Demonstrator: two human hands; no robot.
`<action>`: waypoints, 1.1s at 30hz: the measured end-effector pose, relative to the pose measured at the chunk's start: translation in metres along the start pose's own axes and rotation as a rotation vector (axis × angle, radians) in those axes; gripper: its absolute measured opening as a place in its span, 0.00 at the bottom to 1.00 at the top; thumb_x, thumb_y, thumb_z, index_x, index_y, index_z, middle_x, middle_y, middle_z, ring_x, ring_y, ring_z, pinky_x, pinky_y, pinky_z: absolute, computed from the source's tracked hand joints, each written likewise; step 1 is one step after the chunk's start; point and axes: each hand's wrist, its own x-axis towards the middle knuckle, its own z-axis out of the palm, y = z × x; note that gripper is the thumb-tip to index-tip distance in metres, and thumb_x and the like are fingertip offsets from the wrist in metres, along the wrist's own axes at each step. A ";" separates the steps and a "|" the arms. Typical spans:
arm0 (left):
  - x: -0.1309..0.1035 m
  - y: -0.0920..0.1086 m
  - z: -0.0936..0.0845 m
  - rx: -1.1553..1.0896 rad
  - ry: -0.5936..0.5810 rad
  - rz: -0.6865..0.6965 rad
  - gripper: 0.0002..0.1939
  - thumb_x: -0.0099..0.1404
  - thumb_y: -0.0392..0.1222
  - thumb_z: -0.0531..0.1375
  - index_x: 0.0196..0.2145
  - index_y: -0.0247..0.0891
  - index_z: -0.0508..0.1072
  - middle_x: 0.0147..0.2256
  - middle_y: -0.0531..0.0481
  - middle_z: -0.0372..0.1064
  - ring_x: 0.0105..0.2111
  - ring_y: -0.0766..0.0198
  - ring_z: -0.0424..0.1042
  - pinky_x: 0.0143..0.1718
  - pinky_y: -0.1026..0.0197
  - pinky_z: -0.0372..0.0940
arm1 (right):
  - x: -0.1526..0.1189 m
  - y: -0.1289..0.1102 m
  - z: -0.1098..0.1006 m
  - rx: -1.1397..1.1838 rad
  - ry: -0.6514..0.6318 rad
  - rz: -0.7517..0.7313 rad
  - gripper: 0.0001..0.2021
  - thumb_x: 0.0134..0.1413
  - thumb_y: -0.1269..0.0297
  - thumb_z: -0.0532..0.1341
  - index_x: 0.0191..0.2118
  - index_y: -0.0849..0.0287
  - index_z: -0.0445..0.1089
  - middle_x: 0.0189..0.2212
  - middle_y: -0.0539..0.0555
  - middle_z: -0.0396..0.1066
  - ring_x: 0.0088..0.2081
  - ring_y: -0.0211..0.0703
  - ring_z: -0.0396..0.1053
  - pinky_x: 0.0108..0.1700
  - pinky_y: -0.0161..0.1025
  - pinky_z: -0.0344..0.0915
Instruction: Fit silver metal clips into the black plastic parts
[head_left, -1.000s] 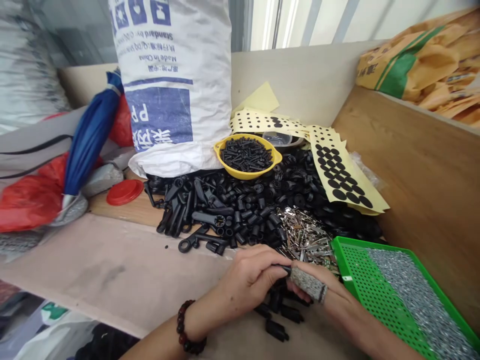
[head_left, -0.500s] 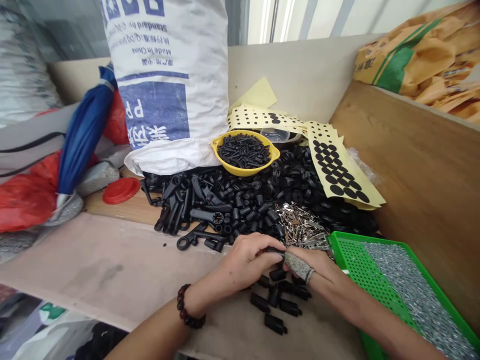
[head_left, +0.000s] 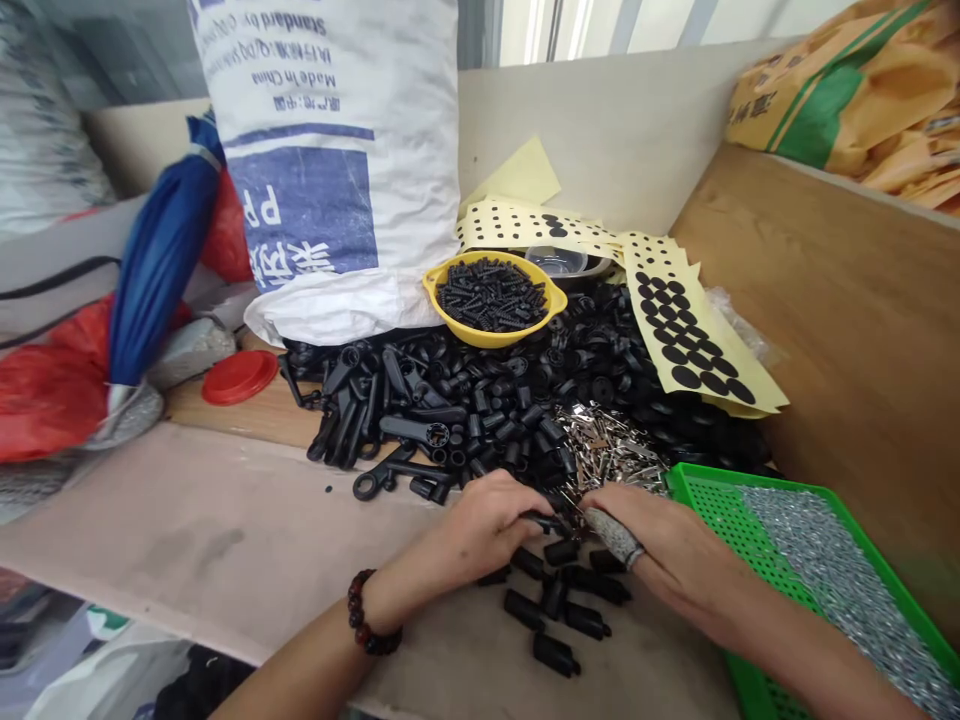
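Note:
My left hand point(head_left: 496, 518) is closed around a black plastic part point(head_left: 549, 522), whose end shows past the fingers. Just to its right, my right hand point(head_left: 651, 520) wears a grey knitted sleeve point(head_left: 615, 538) on its thumb. Its fingers curl down at the near edge of a heap of small silvery metal pieces point(head_left: 611, 450); whatever they pinch is hidden. Below both hands, several black cylinders with narrow tips point(head_left: 555, 653) lie scattered on the tabletop point(head_left: 247, 540).
Black plastic handles and caps point(head_left: 420, 430) are heaped behind the hands. Beyond stands a yellow basin point(head_left: 491, 338) of black ribbed pieces. A green tray point(head_left: 709, 510) of small metal parts sits right, near sticker sheets point(head_left: 660, 260). A white sack point(head_left: 330, 200) rises at the back.
My right hand has drawn away from the black part in my left hand, shifting slightly right beside the metal heap. The left hand keeps its grip. The view has shifted a little.

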 end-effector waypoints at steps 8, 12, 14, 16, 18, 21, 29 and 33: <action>-0.006 -0.005 0.004 0.268 -0.136 0.103 0.11 0.65 0.28 0.50 0.34 0.36 0.70 0.32 0.51 0.69 0.34 0.65 0.66 0.36 0.67 0.60 | -0.004 0.011 0.001 -0.146 0.017 -0.028 0.17 0.41 0.81 0.47 0.34 0.58 0.65 0.32 0.56 0.70 0.33 0.46 0.67 0.34 0.40 0.63; 0.004 -0.003 0.006 0.450 -0.154 0.108 0.08 0.65 0.31 0.53 0.30 0.36 0.69 0.31 0.51 0.70 0.32 0.64 0.67 0.35 0.65 0.60 | -0.003 0.014 -0.001 -0.187 0.037 -0.043 0.17 0.39 0.81 0.48 0.33 0.57 0.65 0.29 0.54 0.69 0.31 0.45 0.67 0.32 0.38 0.63; 0.013 0.001 0.007 0.560 -0.209 0.125 0.08 0.64 0.31 0.54 0.28 0.37 0.69 0.29 0.51 0.70 0.30 0.64 0.68 0.32 0.64 0.61 | -0.004 0.015 -0.002 -0.202 0.049 -0.052 0.16 0.39 0.81 0.48 0.33 0.57 0.65 0.29 0.54 0.69 0.31 0.45 0.67 0.32 0.38 0.63; 0.022 0.006 0.010 0.651 -0.282 0.155 0.07 0.63 0.31 0.55 0.28 0.37 0.69 0.28 0.51 0.71 0.29 0.63 0.69 0.29 0.63 0.61 | -0.004 0.017 -0.003 -0.219 0.066 -0.063 0.16 0.41 0.80 0.47 0.32 0.57 0.65 0.30 0.55 0.70 0.31 0.45 0.67 0.32 0.38 0.63; 0.029 0.010 0.012 0.706 -0.333 0.178 0.07 0.61 0.29 0.56 0.28 0.37 0.70 0.27 0.50 0.71 0.28 0.62 0.69 0.26 0.63 0.60 | -0.006 0.018 -0.003 -0.227 0.078 -0.072 0.16 0.40 0.81 0.47 0.32 0.57 0.65 0.31 0.56 0.70 0.32 0.45 0.68 0.32 0.39 0.63; 0.035 0.012 0.015 0.729 -0.337 0.206 0.07 0.60 0.27 0.56 0.28 0.36 0.70 0.27 0.48 0.71 0.29 0.59 0.70 0.26 0.61 0.61 | -0.008 0.019 -0.002 -0.226 0.079 -0.063 0.17 0.37 0.81 0.48 0.32 0.57 0.65 0.33 0.57 0.71 0.34 0.46 0.68 0.33 0.39 0.63; 0.037 0.009 0.015 0.769 -0.325 0.267 0.05 0.59 0.28 0.58 0.29 0.35 0.69 0.27 0.47 0.70 0.31 0.56 0.69 0.29 0.58 0.62 | -0.006 0.021 -0.001 -0.228 0.032 -0.034 0.17 0.36 0.81 0.47 0.31 0.59 0.66 0.34 0.60 0.71 0.34 0.49 0.68 0.34 0.43 0.65; 0.037 0.011 0.011 0.781 -0.323 0.296 0.05 0.61 0.28 0.58 0.29 0.35 0.68 0.28 0.48 0.70 0.32 0.58 0.69 0.29 0.58 0.60 | -0.003 0.020 0.001 -0.238 -0.015 -0.029 0.17 0.36 0.81 0.48 0.32 0.60 0.67 0.33 0.59 0.70 0.34 0.50 0.68 0.35 0.44 0.65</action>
